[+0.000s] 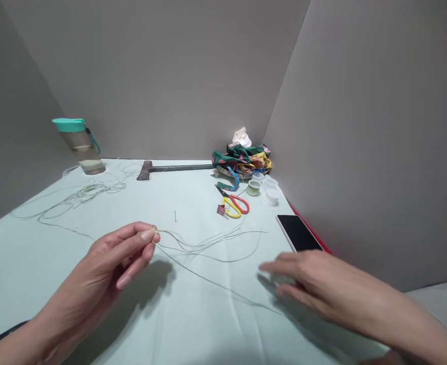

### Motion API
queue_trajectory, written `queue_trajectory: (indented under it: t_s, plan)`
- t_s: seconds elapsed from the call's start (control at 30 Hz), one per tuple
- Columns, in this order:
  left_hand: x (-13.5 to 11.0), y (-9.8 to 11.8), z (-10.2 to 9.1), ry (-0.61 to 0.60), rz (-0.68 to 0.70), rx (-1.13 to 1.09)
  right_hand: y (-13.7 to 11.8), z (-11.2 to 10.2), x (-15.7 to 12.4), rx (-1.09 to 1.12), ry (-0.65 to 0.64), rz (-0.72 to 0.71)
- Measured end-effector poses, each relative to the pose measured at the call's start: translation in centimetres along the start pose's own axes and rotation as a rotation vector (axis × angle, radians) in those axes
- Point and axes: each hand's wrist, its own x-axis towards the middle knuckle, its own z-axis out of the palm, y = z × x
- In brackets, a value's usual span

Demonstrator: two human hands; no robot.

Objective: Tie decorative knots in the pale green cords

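- Thread strands [204, 244]: a bundle of thin pale threads, gathered at one end and pinched at the left hand's fingertips. From there they fan out to the right, low over the pale green table cloth [208, 324], with the loose ends near the middle of the table.
- One longer strand runs from the pinch diagonally toward the near right and passes under the right hand.
- Left hand [120, 253]: thumb and forefinger closed tight on the gathered end, the other fingers curled loosely below, raised a little off the cloth.
- Right hand [307, 281]: palm down, fingers stretched flat and together, blurred, low over the cloth. Nothing is seen in its grasp, and I cannot tell whether it touches the long strand.
- Smartphone [299, 232]: lies just beyond the right hand, screen dark.
- Needle [175, 216]: lies alone on the cloth beyond the strands.
- Scissors [235, 204]: one yellow and one red handle, right of the needle.
- Small round cups [263, 188]: clustered just behind the scissors.
- Crumpled patterned fabric [242, 158]: heaped in the far corner.
- Dark metal bar [170, 168]: lies along the far edge.
- Loose thread coils [82, 195]: lie on the far left.
- Clear bottle [79, 145]: teal lid, behind the coils; any lettering is too small to read.
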Motion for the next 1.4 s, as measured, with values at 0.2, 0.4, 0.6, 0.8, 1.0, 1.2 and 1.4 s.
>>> queue_trajectory:
  t_s: [0.2,0.4,0.6,0.8,1.0,1.2,1.4]
  plan:
    - [-0.5,-0.7,-0.1,-0.081,-0.042,0.044,-2.7,1.0,8.4,0.387,0.052,-0.119]
    - [-0.9,-1.1,0.3,-0.179,-0.06,0.105,-4.9,5.1,13.7,0.637,-0.197,-0.312]
    - [-0.7,-1.7,0.1,-0.234,-0.083,0.13,-3.6,6.5,14.1,0.776,-0.321,-0.32]
    - [-0.5,-2.2,-0.4,-0.265,-0.099,0.172,-3.7,6.8,13.8,0.752,-0.229,-0.353]
    - [-0.5,-2.2,-0.7,-0.255,-0.127,0.235,-4.6,7.4,13.3,0.536,0.061,-0.485]
    - [-0.2,-1.8,0.1,-0.179,-0.193,0.212,-4.4,8.5,12.5,0.237,0.321,-0.438]
    - [-0.4,-2.1,0.3,-0.141,-0.21,0.171,-4.9,8.9,11.0,0.479,0.242,-0.266]
